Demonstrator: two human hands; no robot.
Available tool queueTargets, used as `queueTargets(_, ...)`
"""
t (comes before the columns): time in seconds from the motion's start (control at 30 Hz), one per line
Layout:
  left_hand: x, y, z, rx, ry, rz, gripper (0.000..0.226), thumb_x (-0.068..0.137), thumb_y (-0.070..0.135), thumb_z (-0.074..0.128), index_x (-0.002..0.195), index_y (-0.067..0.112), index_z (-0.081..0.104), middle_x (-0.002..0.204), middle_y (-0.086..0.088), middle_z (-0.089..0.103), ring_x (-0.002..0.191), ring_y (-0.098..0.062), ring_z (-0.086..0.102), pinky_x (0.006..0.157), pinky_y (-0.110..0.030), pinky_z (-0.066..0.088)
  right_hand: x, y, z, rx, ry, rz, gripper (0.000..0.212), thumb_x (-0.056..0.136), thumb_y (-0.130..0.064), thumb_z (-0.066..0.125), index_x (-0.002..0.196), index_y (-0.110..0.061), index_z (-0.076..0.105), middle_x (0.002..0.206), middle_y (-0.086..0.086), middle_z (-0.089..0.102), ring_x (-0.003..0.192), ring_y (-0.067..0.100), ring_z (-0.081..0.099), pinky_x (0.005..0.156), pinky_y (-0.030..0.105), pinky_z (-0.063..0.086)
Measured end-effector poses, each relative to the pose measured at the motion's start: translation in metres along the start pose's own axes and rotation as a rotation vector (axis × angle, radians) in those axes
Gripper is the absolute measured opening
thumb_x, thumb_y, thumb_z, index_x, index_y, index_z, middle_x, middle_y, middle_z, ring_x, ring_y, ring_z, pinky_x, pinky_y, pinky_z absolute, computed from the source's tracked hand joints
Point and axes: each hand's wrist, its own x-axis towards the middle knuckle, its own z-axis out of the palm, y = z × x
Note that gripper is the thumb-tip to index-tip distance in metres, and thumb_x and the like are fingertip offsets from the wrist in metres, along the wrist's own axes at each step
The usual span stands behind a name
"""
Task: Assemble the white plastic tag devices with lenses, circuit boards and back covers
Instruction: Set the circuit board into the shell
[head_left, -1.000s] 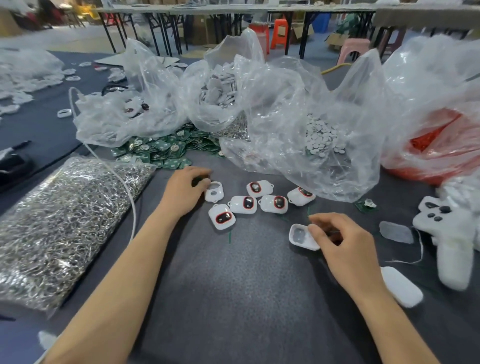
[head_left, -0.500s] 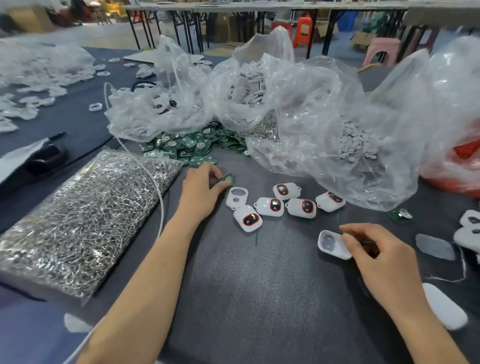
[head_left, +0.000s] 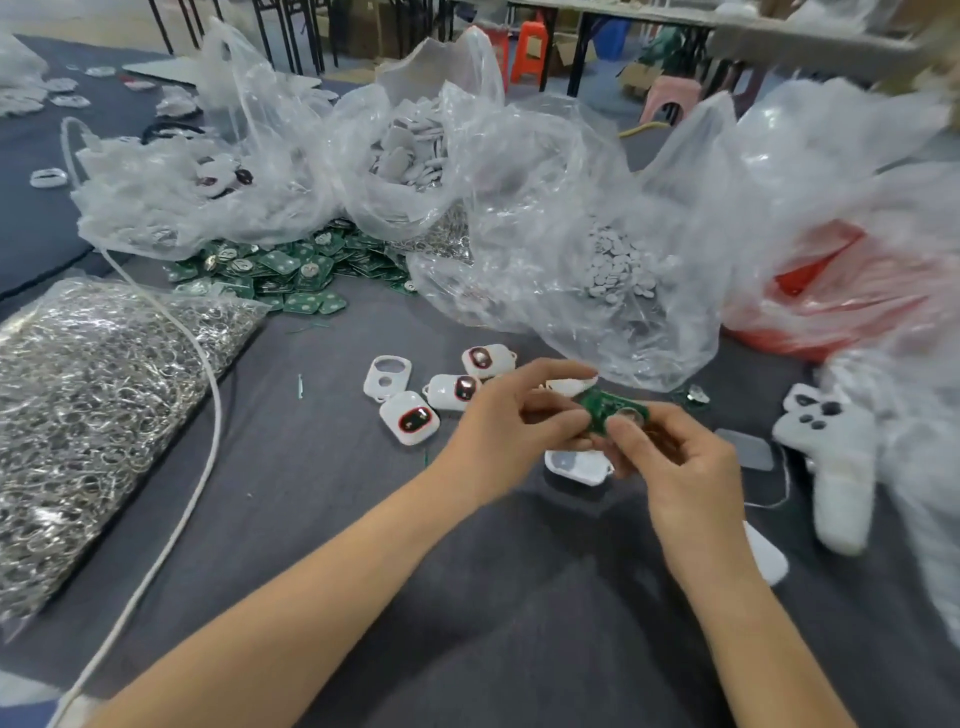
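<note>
Holding a green circuit board (head_left: 610, 410) pinched between left hand (head_left: 511, 421) and right hand (head_left: 675, 457), raised just above the open white housing (head_left: 574, 465) on the grey table (head_left: 519, 597).
Advisable: square board to housing, component side correctly faced, before pressing; avoid flexing.
</note>
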Motion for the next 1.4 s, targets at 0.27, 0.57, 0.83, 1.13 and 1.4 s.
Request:
queueTargets(0.27,-0.004,-0.007,0.004,0.111,0.071,0.005,0.013,0.088,0.002,0.064,0.083,0.013,0.066,0.076,-0.005,0.072,0.069,-0.016,0.071,0.069,-0.023,0.056,0.008,0.010,-0.008,0.065,0.000,0.089,0.013,0.088,-0.012,0.066,0.079,-0.021,0.071,0.068,-0.001,0.068,0.062,0.009,0.062,0.056,0.019,0.050)
queueTargets(0.57,-0.006,-0.014,-0.015,0.751,-0.124,0.254,0.035,0.083,0.025,0.074,0.116,0.019,0.064,0.117,0.005,0.060,0.110,-0.007,0.053,0.096,-0.018,0.038,0.051,0.007,-0.038,-0.544,-0.212,0.286,0.006,0.086,-0.007,0.068,0.081,-0.010,0.065,0.063,0.005,0.067,0.050,0.009,0.057,0.050,0.022,0.046)
queueTargets(0.83,-0.006,-0.019,-0.017,0.744,-0.194,0.267,0.034,0.079,0.022,0.078,0.111,0.019,0.066,0.114,0.006,0.063,0.120,-0.006,0.050,0.100,-0.014,0.035,0.077,-0.012,-0.025,-0.866,-0.392,0.421,0.018,0.078,-0.016,0.078,0.072,-0.007,0.064,0.058,0.006,0.063,0.036,0.003,0.051,0.041,0.015,0.039)
queueTargets(1.13,-0.007,-0.017,-0.017,0.760,-0.189,0.232,0.032,0.078,0.022,0.079,0.107,0.016,0.067,0.110,0.000,0.065,0.110,-0.016,0.055,0.093,-0.024,0.040,0.081,-0.031,0.004,-1.247,-0.482,0.437,0.029,0.086,-0.023,0.070,0.076,-0.006,0.049,0.078,0.010,0.058,0.081,0.023,0.057,0.076,0.031,0.047)
queueTargets(1.4,-0.005,-0.016,-0.017,0.758,-0.223,0.258,0.030,0.079,0.022,0.077,0.106,0.015,0.067,0.105,0.002,0.065,0.103,-0.016,0.057,0.089,-0.030,0.043,0.078,-0.032,0.016,-1.459,-0.471,0.338,0.021,0.090,-0.015,0.065,0.105,-0.003,0.058,0.097,0.011,0.055,0.081,0.023,0.051,0.067,0.027,0.040)
